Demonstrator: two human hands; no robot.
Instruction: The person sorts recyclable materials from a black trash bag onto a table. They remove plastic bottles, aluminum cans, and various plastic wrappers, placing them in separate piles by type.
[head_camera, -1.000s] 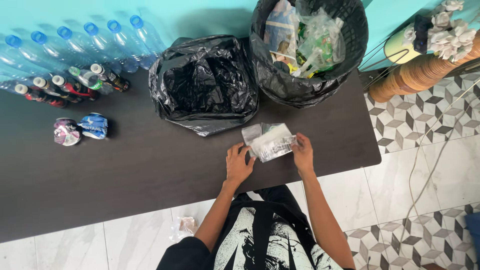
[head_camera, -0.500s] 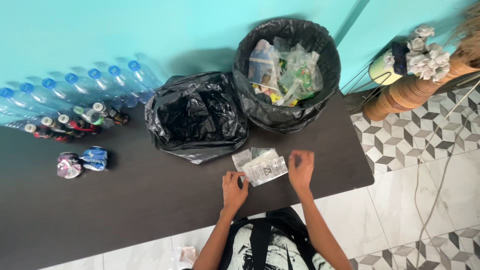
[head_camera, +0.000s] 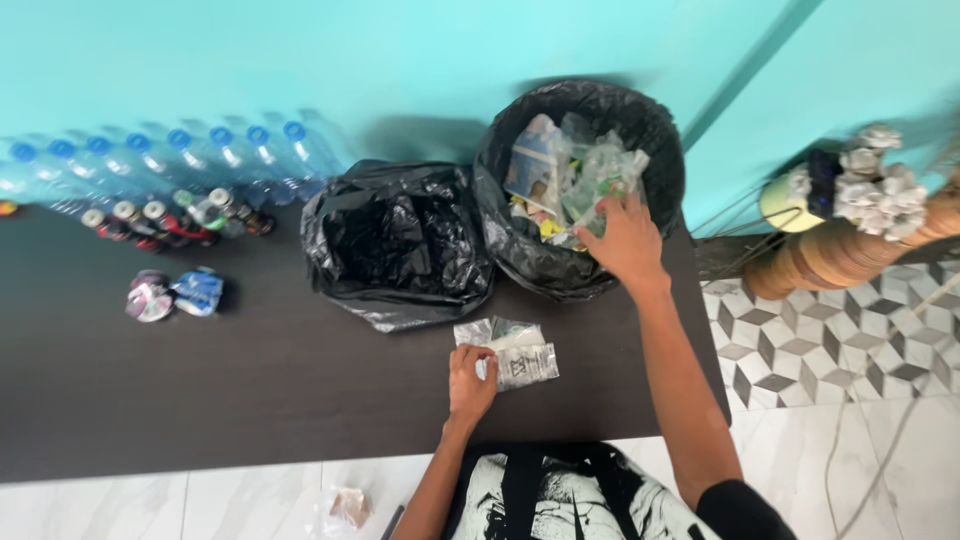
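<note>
My left hand (head_camera: 471, 377) rests on a small flattened clear plastic packet (head_camera: 512, 352) lying on the dark table (head_camera: 250, 390), fingers pressing its left edge. My right hand (head_camera: 626, 240) reaches into the black-lined bin (head_camera: 578, 180) full of plastic wrappers and packaging (head_camera: 560, 175); its fingers touch a crumpled clear wrapper there, and whether they have closed on it is unclear.
A crumpled black plastic bag (head_camera: 398, 240) lies left of the bin. Rows of clear bottles with blue caps (head_camera: 170, 160) and smaller bottles (head_camera: 170, 220) line the turquoise wall. Two crushed items (head_camera: 172, 294) lie at the left. A wicker stand (head_camera: 850, 240) stands to the right.
My right hand has let go of the clear packet and moved up into the bin. The left hand stays on the packet.
</note>
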